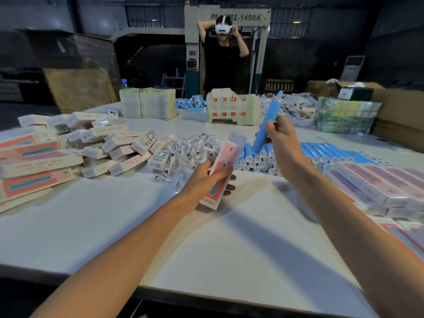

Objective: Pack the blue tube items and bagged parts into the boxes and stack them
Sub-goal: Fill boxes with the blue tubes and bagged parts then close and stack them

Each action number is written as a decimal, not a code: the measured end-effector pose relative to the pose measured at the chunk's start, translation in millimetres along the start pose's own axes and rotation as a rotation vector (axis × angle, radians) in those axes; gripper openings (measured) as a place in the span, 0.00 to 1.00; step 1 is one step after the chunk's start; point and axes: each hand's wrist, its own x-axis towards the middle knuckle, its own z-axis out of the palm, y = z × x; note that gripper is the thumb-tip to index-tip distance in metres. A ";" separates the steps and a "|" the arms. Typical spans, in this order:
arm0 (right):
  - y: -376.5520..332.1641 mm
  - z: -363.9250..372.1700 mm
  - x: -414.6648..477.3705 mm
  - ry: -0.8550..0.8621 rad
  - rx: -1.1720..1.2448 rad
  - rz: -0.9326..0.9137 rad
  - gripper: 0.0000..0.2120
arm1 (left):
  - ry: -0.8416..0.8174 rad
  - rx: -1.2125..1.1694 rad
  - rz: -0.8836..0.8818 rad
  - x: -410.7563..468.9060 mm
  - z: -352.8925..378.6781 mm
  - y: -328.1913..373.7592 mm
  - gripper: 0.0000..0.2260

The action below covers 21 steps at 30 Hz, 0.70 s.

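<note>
My left hand grips a long pink-and-white box with its open top end tilted up and away from me. My right hand holds a blue tube item upright and slanted, above and to the right of the box's open end. Behind my hands lie a stack of blue tube items with white ends and a pile of clear bagged parts. Packed boxes are stacked at the right.
A heap of closed boxes covers the table's left side. Flat carton stacks and more tubes stand at the back, where a person wearing a white headset stands. The white table lies bare near me.
</note>
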 end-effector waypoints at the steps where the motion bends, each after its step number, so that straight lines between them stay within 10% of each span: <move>1: -4.1 -2.1 -2.8 0.035 0.032 -0.063 0.08 | -0.019 -0.015 0.001 -1.8 3.9 -0.6 0.20; 13: 1.2 -15.9 4.8 -0.084 0.009 -0.034 0.37 | -0.072 0.026 0.024 -8.2 11.4 1.0 0.21; 21: -3.1 -14.8 10.1 -0.325 -0.320 -0.104 0.29 | -0.061 -0.011 0.022 -9.1 15.0 3.3 0.20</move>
